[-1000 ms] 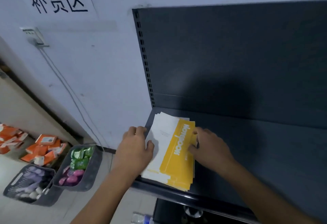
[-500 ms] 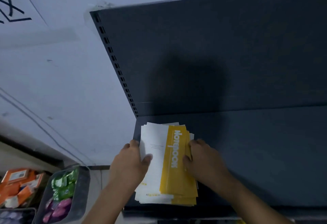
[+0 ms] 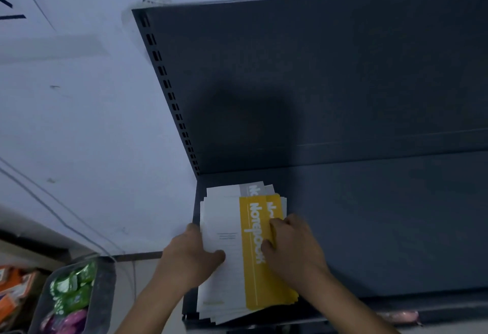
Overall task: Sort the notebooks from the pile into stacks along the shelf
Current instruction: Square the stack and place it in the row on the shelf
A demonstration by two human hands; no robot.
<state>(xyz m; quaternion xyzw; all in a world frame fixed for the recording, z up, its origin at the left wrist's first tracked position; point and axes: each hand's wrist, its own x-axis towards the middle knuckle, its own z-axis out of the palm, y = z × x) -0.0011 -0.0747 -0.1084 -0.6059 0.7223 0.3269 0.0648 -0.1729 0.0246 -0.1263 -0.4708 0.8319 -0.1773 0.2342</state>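
Shelf (image 3: 383, 228) open to R of notebook pile (image 3: 224, 228); wall (image 3: 92, 122) blocks L, back panel (image 3: 317, 82) behind.

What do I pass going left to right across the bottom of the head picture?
Orange packets → grey basket of green and purple packets → left hand → yellow-and-white notebook pile → right hand → dark grey metal shelf.

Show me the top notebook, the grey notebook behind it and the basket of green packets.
top notebook (image 3: 249, 286): head view, on its yellow band.
grey notebook (image 3: 244, 189): head view, on the grey strip showing at the pile's far end.
basket (image 3: 105, 292): head view, on its dark right wall.
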